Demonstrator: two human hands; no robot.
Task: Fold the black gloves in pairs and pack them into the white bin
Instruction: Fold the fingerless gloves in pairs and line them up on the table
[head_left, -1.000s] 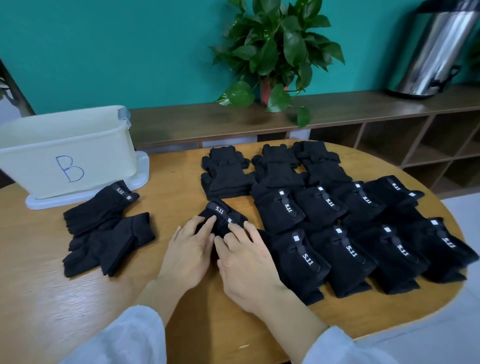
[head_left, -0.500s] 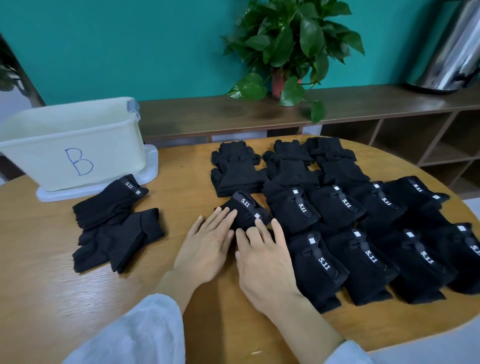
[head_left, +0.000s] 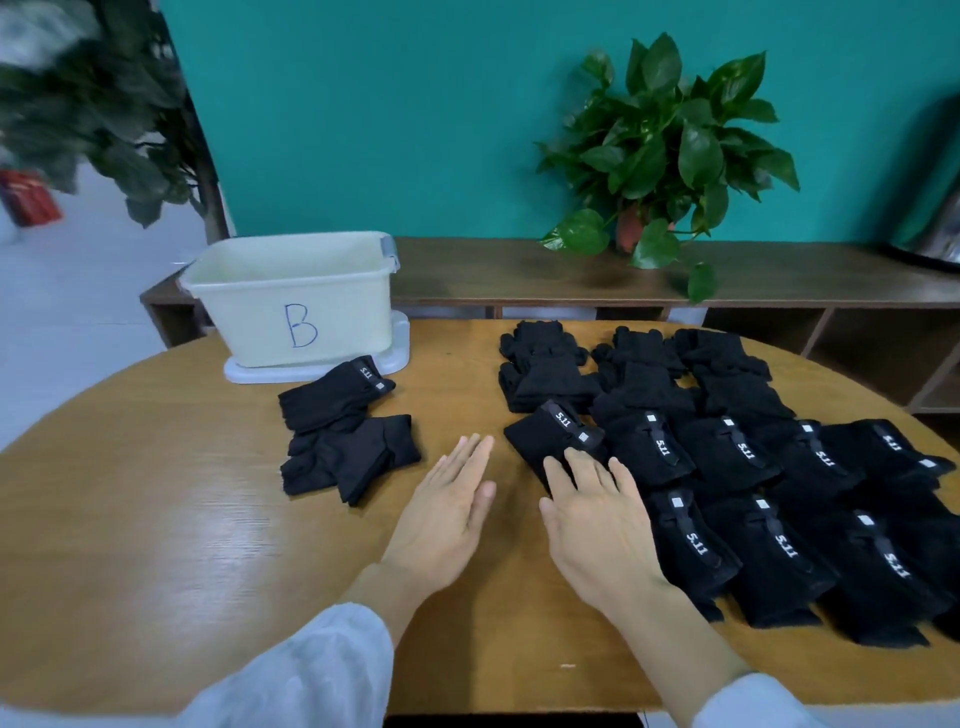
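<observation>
the folded pair of black fabric gloves with a white "5.11" wrist tag (head_left: 558, 434) lies on the round wooden table (head_left: 156, 519) at the near-left corner of a large spread of similar black glove pairs (head_left: 753, 493). the right hand (head_left: 597, 514) lies flat with straight fingers, its fingertips (head_left: 576, 460) resting on the near edge of that pair; it grips nothing. the left hand (head_left: 452, 509) is also flat and spread, fingers together, over bare wood just beside the pair and not touching it.

the fold is only pressed, not held, so it could spring open or slide if the fingertips lift before the left hand comes back to pinch it. lifting it one-handed might separate the two gloves. because it touches the neighbouring pairs, dragging it could pull their cuffs askew.

the white plastic bin marked with a blue "b" (head_left: 296, 306) stands well apart at the far left on a white lid or tray (head_left: 395, 358), with two more black folded gloves (head_left: 343, 431) lying just in front of it; a careless carry could knock those.

the bin's inside is barely visible, so i cannot tell whether anything is packed. black on black hides where one pair ends and the next begins, and the far-right pairs run close to the frame's edge. a green potted plant (head_left: 670, 150) sits on the brown shelf (head_left: 519, 270) behind.
</observation>
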